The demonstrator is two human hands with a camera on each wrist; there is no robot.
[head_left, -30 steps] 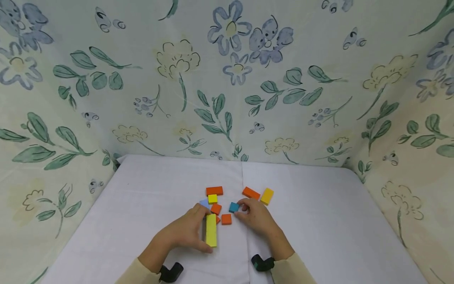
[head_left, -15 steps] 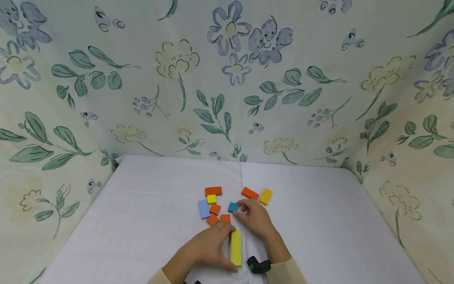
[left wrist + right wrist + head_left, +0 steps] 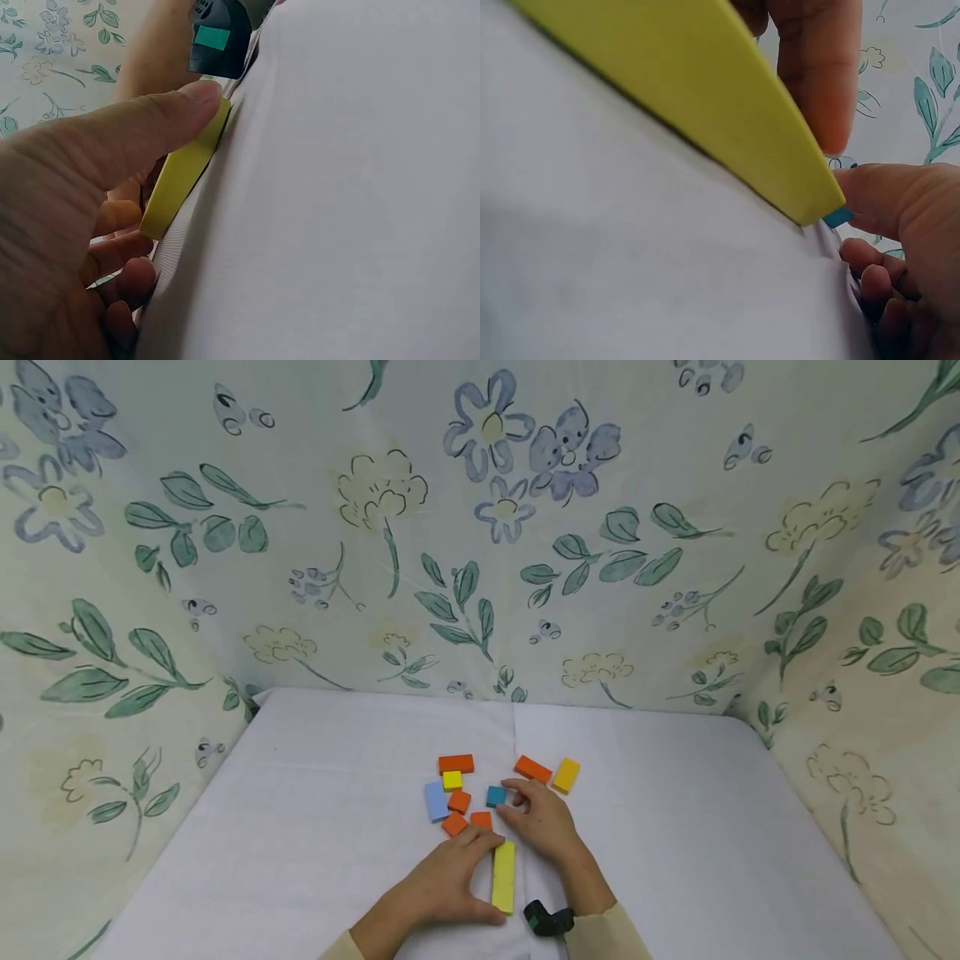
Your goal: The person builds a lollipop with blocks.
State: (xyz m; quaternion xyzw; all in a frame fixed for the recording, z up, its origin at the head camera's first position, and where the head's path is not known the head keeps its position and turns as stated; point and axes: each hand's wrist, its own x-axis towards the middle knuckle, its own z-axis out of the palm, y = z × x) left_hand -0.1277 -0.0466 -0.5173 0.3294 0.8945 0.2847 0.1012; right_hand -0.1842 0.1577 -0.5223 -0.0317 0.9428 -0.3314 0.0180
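Note:
My left hand [image 3: 450, 878] holds a long yellow block [image 3: 503, 877] by its two ends, thumb at the near end and fingers at the far one. The left wrist view shows the thumb on the end of this yellow block [image 3: 184, 176], low over the white cloth. To the right, my right hand [image 3: 546, 818] pinches a small teal cube [image 3: 496, 797] between thumb and index finger. In the right wrist view the yellow block [image 3: 705, 90] crosses in front, hiding most of the teal cube [image 3: 838, 217].
Left of the teal cube lie several orange blocks [image 3: 459, 802], a light blue block [image 3: 436, 802] and a small yellow block [image 3: 452, 781]. Behind the right hand are another orange block [image 3: 533, 768] and an amber block [image 3: 566, 775]. Floral cloth [image 3: 480, 552] walls the white table [image 3: 337, 793].
My left hand has carried the long yellow block right and toward me, uncovering the light blue block and an orange one. My right hand stays at the teal cube.

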